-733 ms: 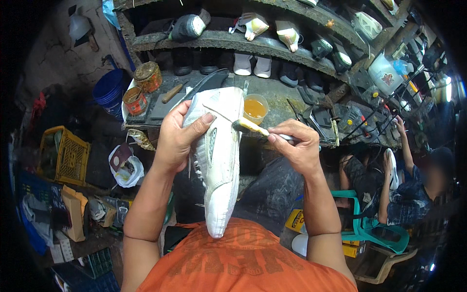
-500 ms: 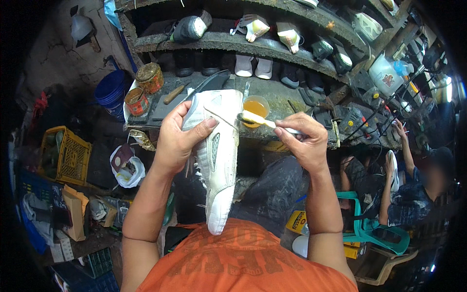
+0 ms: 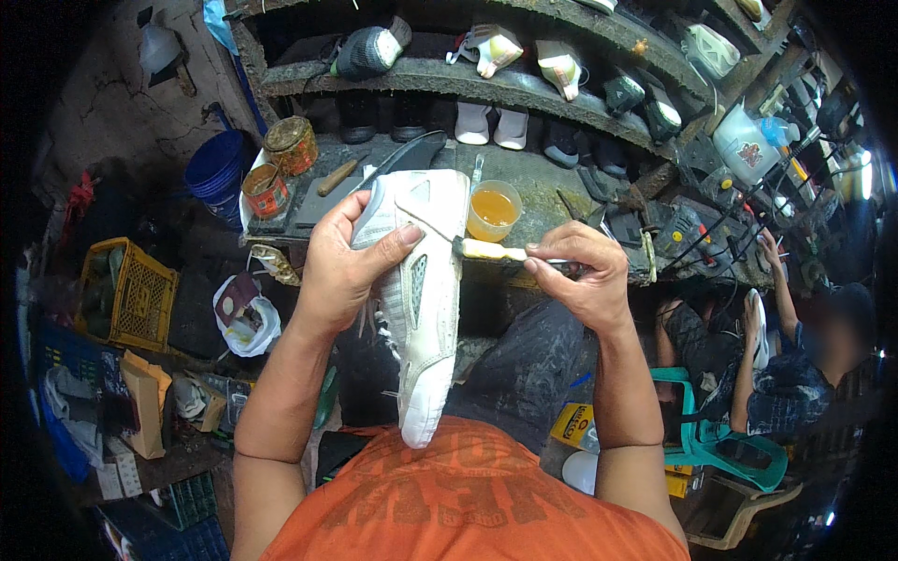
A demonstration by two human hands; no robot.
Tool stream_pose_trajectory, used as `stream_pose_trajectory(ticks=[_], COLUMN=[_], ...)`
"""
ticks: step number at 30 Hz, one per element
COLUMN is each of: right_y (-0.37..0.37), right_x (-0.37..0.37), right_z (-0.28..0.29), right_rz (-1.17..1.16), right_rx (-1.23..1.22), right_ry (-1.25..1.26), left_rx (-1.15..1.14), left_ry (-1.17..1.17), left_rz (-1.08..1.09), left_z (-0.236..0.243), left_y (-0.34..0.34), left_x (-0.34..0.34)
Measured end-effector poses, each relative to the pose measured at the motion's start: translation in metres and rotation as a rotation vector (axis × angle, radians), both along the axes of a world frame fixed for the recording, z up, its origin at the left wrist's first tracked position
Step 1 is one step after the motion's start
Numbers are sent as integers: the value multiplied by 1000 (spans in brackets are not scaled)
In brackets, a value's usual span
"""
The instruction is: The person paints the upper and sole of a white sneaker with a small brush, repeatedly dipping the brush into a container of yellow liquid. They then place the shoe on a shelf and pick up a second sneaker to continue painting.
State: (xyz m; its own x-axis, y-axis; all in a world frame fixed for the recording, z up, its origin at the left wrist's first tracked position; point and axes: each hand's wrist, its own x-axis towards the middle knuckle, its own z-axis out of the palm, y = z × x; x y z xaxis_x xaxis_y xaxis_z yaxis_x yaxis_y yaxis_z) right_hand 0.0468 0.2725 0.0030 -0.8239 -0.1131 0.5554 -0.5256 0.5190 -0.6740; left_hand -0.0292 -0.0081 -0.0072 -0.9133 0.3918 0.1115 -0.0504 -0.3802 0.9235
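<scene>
My left hand [image 3: 360, 257] is closed round a white and grey sneaker [image 3: 432, 309], its thumb across the side. The shoe hangs toe down, its toe near my orange shirt, with laces loose on the left edge. In my right hand [image 3: 585, 266], pinched between thumb and fingers, is a small brush [image 3: 494, 251] with a pale yellowish body. Its dark tip meets the shoe's right edge, about midway between heel and arch. Just beyond the brush, a clear plastic cup [image 3: 494, 211] of amber liquid stands on the bench.
Behind the cup, a wooden-handled knife [image 3: 339, 178] and two rusty tins [image 3: 290, 147] lie on the workbench [image 3: 543, 192]. Shelves [image 3: 421, 82] of shoes rise at the back. A yellow crate [image 3: 131, 294] stands left; a person [image 3: 795, 374] sits right, beside a green chair [image 3: 720, 449].
The brush has slid a little down the shoe's right edge, toward the toe, and now lies more level. The left hand and sneaker have barely moved.
</scene>
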Motion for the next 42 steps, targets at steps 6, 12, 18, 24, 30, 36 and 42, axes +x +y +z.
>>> stream_pose_trajectory(ticks=[6, 12, 18, 24, 30, 36, 42], right_y=[-1, -4, -4, -4, -5, -7, -7], right_x=[3, 7, 9, 10, 11, 14, 14], right_z=[0, -2, -1, -2, -2, 0, 3], right_rz=[14, 21, 26, 32, 49, 49, 66], right_rx=[29, 0, 10, 24, 22, 38, 70], right_ry=[3, -25, -30, -19, -20, -34, -43], left_rx=[17, 27, 44, 28, 20, -9, -16], left_ry=[23, 21, 15, 57, 74, 74, 59], left_rz=[22, 31, 29, 50, 51, 67, 48], left_z=[-1, 0, 0, 2, 5, 6, 8], left_y=[1, 1, 2, 3, 3, 2, 1], left_x=[-1, 1, 1, 1, 2, 0, 1])
